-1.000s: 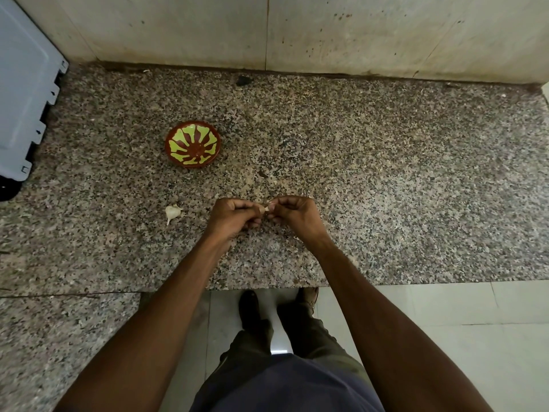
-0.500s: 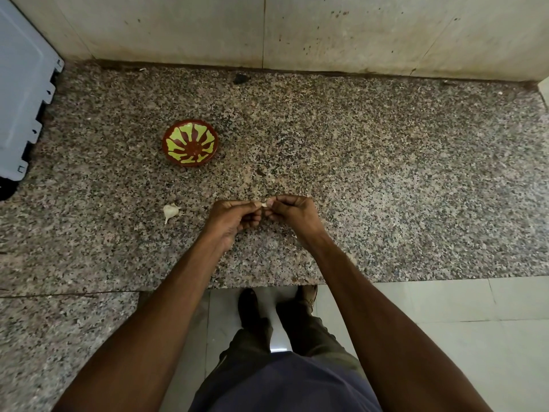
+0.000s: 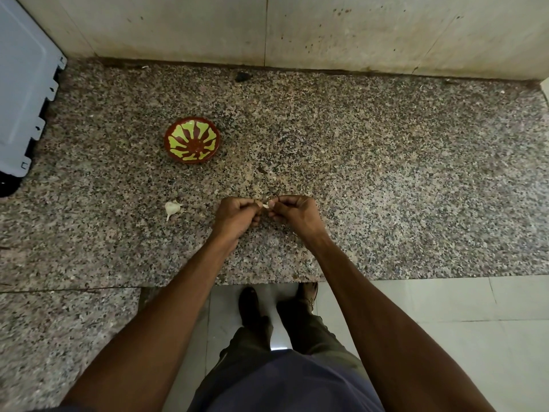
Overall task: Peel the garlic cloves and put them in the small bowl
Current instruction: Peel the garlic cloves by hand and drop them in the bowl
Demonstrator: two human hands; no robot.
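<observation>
At the far left edge of the speckled granite counter (image 3: 386,179) stands a pale grey plastic panel (image 3: 20,93) with notched tabs down its side, a dark object just showing beneath its lower corner. Further right, toward the middle of the slab, sits the small bowl (image 3: 192,140), reddish-brown with a yellow-green petal pattern inside; nothing can be seen lying in it. Nearer the front edge and a little left of the bowl lies an unpeeled garlic clove (image 3: 172,207), white with a thin papery tail, on its own on the stone. Just beside it to the right, the left hand (image 3: 236,217) hovers over the counter with its fingers curled in, thumb and forefinger pinching a second garlic clove (image 3: 266,205), only a pale sliver of which shows between the two hands. The right hand (image 3: 297,214) meets it knuckle to knuckle, fingers likewise curled, its fingertips nipping the same clove from the other side. A small dark scrap (image 3: 242,76) lies near the back wall (image 3: 356,31), which is stained pale tile. Below the counter edge are light floor tiles (image 3: 445,322) and the person's dark shoes
</observation>
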